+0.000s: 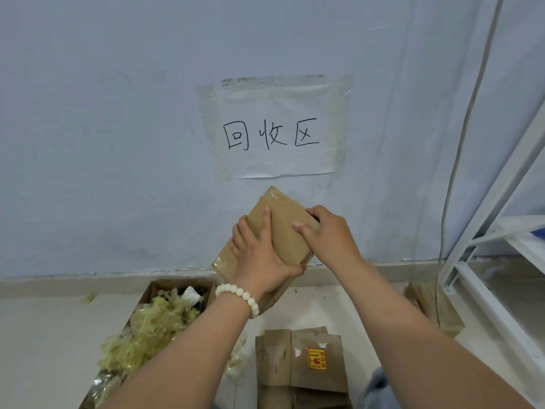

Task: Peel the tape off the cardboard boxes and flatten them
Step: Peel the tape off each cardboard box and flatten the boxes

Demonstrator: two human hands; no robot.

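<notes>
- Head view: a cardboard box (283, 231) is held up in front of a pale wall (118, 128), tilted, with its top corner leaning away to the left; glossy tape can be seen on its upper end and on its lower left part.
- The left hand (259, 258) is wrapped round the lower left of the box, with the thumb laid up its front face and the fingers curled over the left edge. A white bead bracelet (239, 298) is worn on that wrist.
- The right hand (327, 233) is clamped over the right edge of the box, fingers curled behind it and the thumb pressed on the front.
- Above the hands, a paper sign (277, 134) with handwritten characters is taped to the wall.
- Below the left hand, an open carton (180, 285) stands on the floor (44, 335), filled with crumpled yellowish tape scraps (153, 329).
- Below the right hand, flattened cardboard (277, 364) lies on the floor, bearing a red and yellow sticker (317, 359).
- To the right of the right hand, a white metal rack (501, 246) is seen, with a cable (460, 143) hanging beside it and another flat cardboard piece (433, 308) at its foot.
</notes>
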